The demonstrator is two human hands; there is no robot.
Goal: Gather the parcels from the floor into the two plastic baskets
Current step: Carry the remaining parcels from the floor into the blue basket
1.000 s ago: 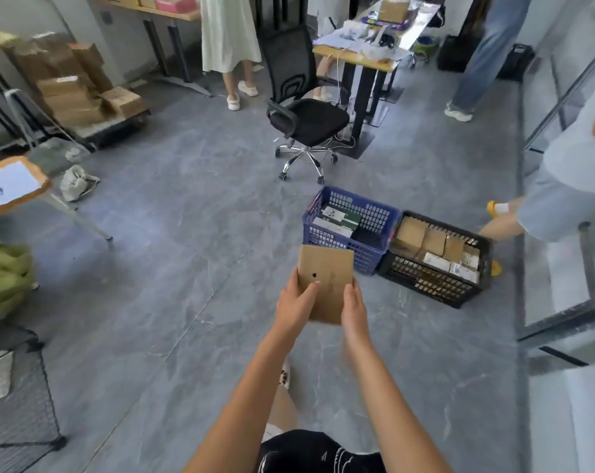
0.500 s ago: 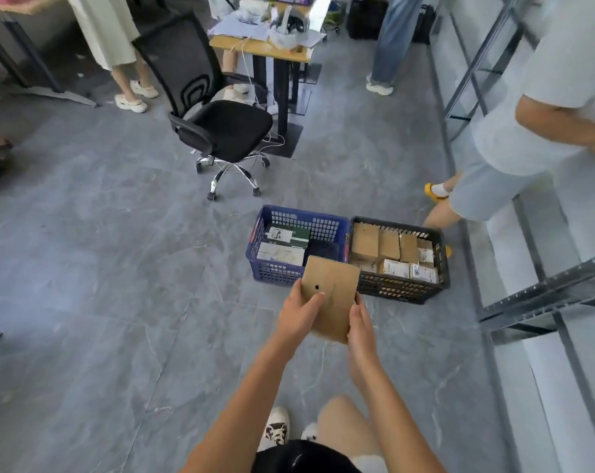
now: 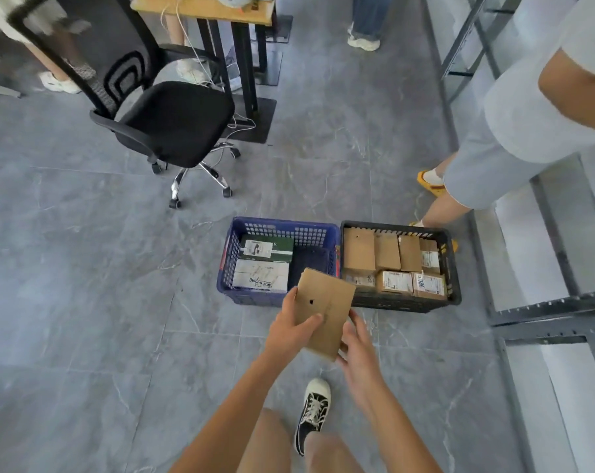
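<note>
**Now one parcel is held above the floor, just before the two baskets**

Now the left hand [image 3: 291, 331] grips a flat brown parcel [image 3: 325, 310]: the thumb lies across its top face and the other fingers are curled under its left edge. The right hand [image 3: 359, 349] is at the near right corner of the same parcel, with fingers spread and only loosely bent; whether they really clamp the cardboard I cannot tell, they seem only to touch its edge. The parcel is tilted, and its far corner covers a part of the near rims of both baskets in the view.

The blue basket [image 3: 231, 254] stands on the grey floor [image 3: 84, 302], and the black basket [image 3: 451, 268] stands just beside it on the right, wall against wall. In the blue one lie a green box [image 3: 267, 248] at the far left and a white box [image 3: 260, 276] at the near left; its right half shows the bare bottom. The black one is filled with brown boxes [image 3: 386, 252], some with white labels.

Below the hands, one black shoe [image 3: 312, 409] of the person is on the floor. Another person [image 3: 514, 138] in light clothes stands at the far right corner of the black basket, with yellow footwear. Farther away there is a black chair [image 3: 173, 124] beside a desk [image 3: 204, 10].
</note>
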